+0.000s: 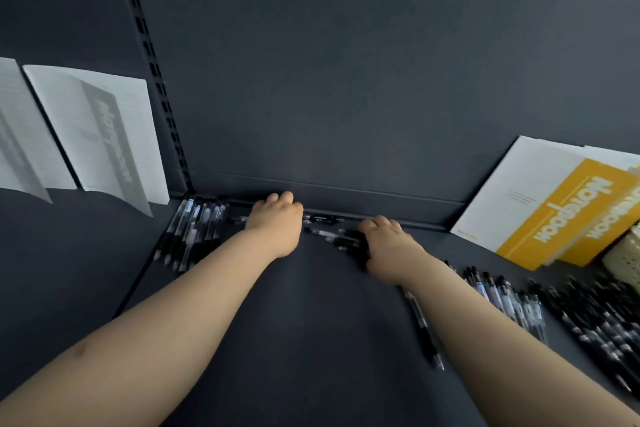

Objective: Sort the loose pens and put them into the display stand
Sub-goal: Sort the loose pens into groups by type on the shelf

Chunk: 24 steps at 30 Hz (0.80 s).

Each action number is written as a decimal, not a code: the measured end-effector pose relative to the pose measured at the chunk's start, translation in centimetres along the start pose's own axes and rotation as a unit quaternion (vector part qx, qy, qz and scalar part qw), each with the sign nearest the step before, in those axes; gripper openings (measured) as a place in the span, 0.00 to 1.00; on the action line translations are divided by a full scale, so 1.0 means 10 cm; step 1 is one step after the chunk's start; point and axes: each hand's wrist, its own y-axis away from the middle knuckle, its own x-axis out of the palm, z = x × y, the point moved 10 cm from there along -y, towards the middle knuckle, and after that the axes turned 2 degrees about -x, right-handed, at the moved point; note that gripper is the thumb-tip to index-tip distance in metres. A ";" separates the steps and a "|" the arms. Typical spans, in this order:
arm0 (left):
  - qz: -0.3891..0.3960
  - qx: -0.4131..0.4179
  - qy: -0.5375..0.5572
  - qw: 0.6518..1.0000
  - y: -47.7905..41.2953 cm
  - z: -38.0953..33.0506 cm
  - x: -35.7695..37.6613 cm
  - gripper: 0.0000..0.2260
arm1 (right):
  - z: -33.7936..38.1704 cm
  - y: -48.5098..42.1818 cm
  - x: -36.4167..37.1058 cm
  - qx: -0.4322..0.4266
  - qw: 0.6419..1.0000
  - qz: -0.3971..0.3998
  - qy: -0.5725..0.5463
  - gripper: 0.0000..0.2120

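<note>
Black pens lie scattered on a dark shelf (294,305). A tidy row of pens (194,232) lies at the back left. My left hand (275,222) reaches to the shelf's back edge, fingers curled down over pens there; its grip is hidden. My right hand (388,246) grips a bunch of black pens (346,239) near the back wall. More loose pens (323,218) lie between the two hands. One pen (424,329) lies beside my right forearm, and a big heap of pens (588,319) lies at the right. No display stand is plainly visible.
White notebooks (100,135) lean on the back wall at the left. Yellow and white notebooks (554,208) lean at the right. A cream perforated container (623,253) stands at the right edge. A slotted upright (152,73) divides the back panel.
</note>
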 end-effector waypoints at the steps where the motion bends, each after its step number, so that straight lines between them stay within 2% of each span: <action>1: 0.003 0.000 0.005 1.000 -0.02 0.02 0.00 0.15 | 0.04 0.02 0.02 -0.006 1.000 0.009 0.004 0.24; 7: 0.034 0.013 0.055 0.998 -0.01 0.06 0.10 0.10 | 0.22 0.07 0.06 -0.034 0.995 0.013 0.089 0.21; 9: 0.006 0.008 0.101 0.995 0.03 0.08 0.00 0.07 | 0.26 0.08 0.04 -0.050 0.993 -0.006 0.110 0.21; 13: -0.126 -0.009 0.206 0.970 0.26 0.21 -0.56 0.10 | 0.35 0.17 -0.18 -0.093 0.980 -0.126 0.121 0.19; 15: -0.118 -0.022 0.320 0.940 0.41 0.28 -0.68 0.09 | 0.41 0.30 -0.36 -0.117 0.966 -0.201 0.111 0.20; 17: -0.048 -0.037 0.468 0.881 0.57 0.27 -0.58 0.07 | 0.50 0.48 -0.50 -0.145 0.950 -0.259 0.092 0.20; 19: 0.028 -0.059 0.584 0.809 0.75 0.18 -0.37 0.07 | 0.57 0.65 -0.54 -0.151 0.956 -0.249 0.038 0.16; 21: 0.064 -0.090 0.691 0.714 0.91 0.10 -0.18 0.07 | 0.56 0.80 -0.51 -0.129 0.966 -0.194 -0.111 0.09; 22: 0.073 -0.108 0.740 0.660 0.97 0.06 -0.10 0.07 | 0.55 0.85 -0.45 -0.117 0.959 -0.161 -0.203 0.07; 24: 0.091 -0.120 0.805 0.573 1.06 -0.06 0.01 0.08 | 0.57 0.92 -0.31 -0.101 0.907 -0.093 -0.398 0.06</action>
